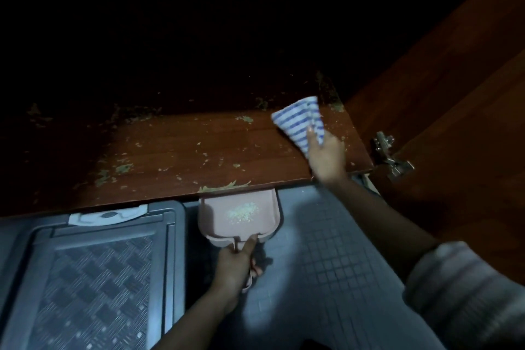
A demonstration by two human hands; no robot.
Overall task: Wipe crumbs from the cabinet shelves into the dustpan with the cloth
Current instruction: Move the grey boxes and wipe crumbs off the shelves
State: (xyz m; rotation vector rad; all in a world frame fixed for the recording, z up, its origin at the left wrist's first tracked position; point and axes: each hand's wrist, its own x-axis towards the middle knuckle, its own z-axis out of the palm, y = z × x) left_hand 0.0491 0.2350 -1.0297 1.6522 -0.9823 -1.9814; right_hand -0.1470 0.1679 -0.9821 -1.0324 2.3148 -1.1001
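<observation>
Sleeve point(466, 293) at lower right; our left hand point(235, 267) grips the dustpan point(216, 219) under the shelf point(176, 133) edge, and our right hand point(326, 159) clutches the cloth point(298, 119). Mid-wipe; next, we judge, sweep crumbs point(224, 185) leftward.

The reddish-brown wood-grain cabinet shelf point(199, 145) is lit at the front; back half lost in dark. Pale greenish crumbs point(122, 169) scattered over most of it, thickest left-centre & along the shadow line. A small heap of crumbs point(224, 185) sits right on the front edge, approx mid-shelf. Blue-and-white striped cloth point(298, 119) over the right end, blurred, can't tell if it touches the wood. Below: grey floor of small square tiles point(335, 250), w/ a grey plastic container w/ woven-pattern lid point(99, 278) on it at left, its far end under the shelf edge.
</observation>
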